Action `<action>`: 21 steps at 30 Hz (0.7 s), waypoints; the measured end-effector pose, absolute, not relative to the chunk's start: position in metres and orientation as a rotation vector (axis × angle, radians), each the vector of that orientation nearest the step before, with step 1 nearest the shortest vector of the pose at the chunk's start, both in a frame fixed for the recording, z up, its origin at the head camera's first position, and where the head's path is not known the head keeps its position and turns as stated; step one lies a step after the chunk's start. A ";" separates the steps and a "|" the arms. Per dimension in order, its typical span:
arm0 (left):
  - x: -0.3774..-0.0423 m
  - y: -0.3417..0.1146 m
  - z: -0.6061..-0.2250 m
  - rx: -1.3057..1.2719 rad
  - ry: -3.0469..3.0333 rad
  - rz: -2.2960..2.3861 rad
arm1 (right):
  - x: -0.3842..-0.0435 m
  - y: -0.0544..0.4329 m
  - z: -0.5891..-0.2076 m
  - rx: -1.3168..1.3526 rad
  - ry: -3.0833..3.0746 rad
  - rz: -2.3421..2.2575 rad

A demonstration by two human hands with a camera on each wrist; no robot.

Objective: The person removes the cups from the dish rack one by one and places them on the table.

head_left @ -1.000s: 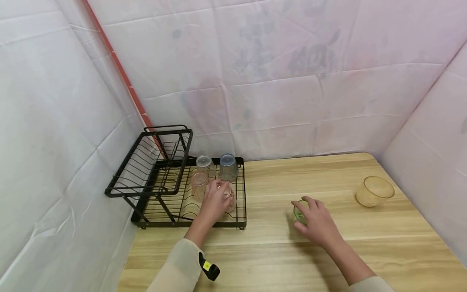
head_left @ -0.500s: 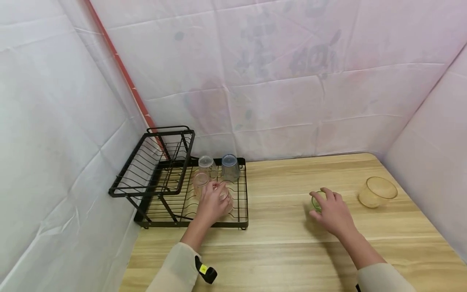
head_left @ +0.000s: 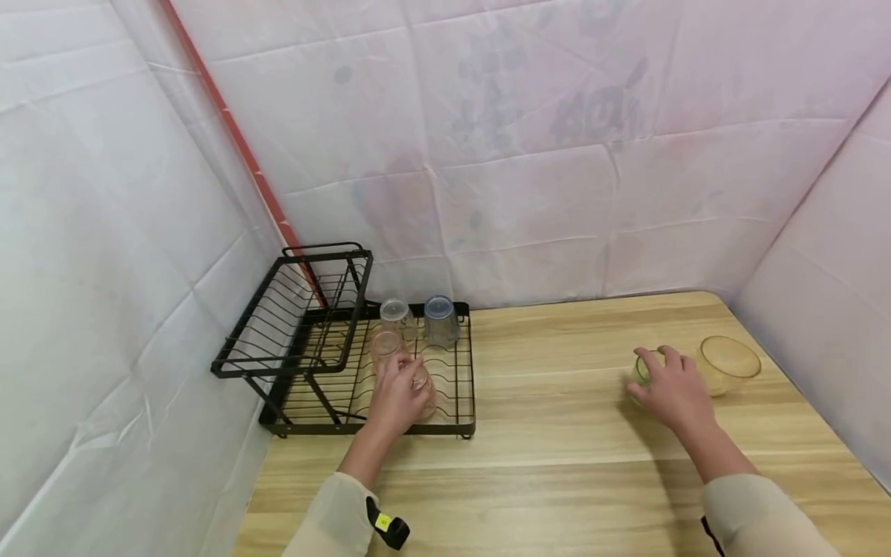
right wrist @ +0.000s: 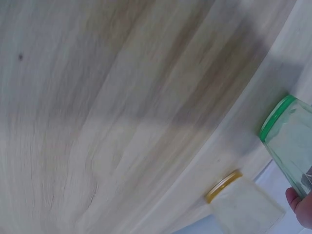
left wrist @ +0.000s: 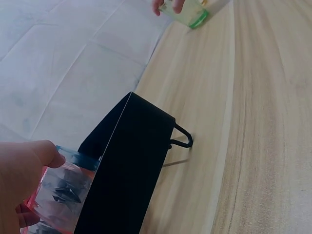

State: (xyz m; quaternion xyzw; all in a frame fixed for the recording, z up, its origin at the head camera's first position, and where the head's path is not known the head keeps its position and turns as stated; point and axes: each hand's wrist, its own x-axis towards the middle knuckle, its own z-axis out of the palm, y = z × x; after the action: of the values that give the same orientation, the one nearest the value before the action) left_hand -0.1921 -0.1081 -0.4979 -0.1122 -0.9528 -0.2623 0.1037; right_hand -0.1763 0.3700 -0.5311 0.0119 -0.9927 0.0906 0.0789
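Note:
My left hand (head_left: 395, 398) grips a faceted pink glass (head_left: 428, 396), upside down in the front part of the black dish rack (head_left: 431, 428). In the left wrist view the thumb lies along this pink glass (left wrist: 63, 195), beside the rack's side wall. A second pink glass (head_left: 384, 343) stands just behind it. On the right, my right hand (head_left: 675, 393) holds a green glass (head_left: 640, 373) from above, its mouth up and its thick green base (right wrist: 277, 117) down at the table. A yellow glass (head_left: 731, 362) stands mouth up just right of that hand.
Also upside down in the rack, at the back, are a clear glass (head_left: 397, 313) and a blue glass (head_left: 442, 323). The rack's raised upper tier (head_left: 299, 309) stands on the left. White sheeting (head_left: 522, 209) encloses the wooden table (head_left: 543, 480) behind and at both sides.
My right hand has carried the green glass rightward, up beside the yellow one. My left hand has shifted slightly left and toward me with the pink glass.

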 end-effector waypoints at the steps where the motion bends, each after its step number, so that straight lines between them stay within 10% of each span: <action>1: -0.192 -0.109 -0.498 -0.327 -2.812 -0.775 | -0.178 0.373 -0.530 0.032 -2.974 0.272; 21: -0.187 -0.110 -0.496 -0.309 -2.844 -0.757 | -0.195 0.404 -0.527 0.041 -2.998 0.295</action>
State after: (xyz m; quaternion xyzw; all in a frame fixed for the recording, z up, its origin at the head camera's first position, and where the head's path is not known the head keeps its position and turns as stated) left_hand -0.1869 -0.1101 -0.4963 -0.1040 -0.9571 -0.2548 0.0913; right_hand -0.1947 0.4037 -0.5269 0.0136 -0.9931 0.0976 0.0644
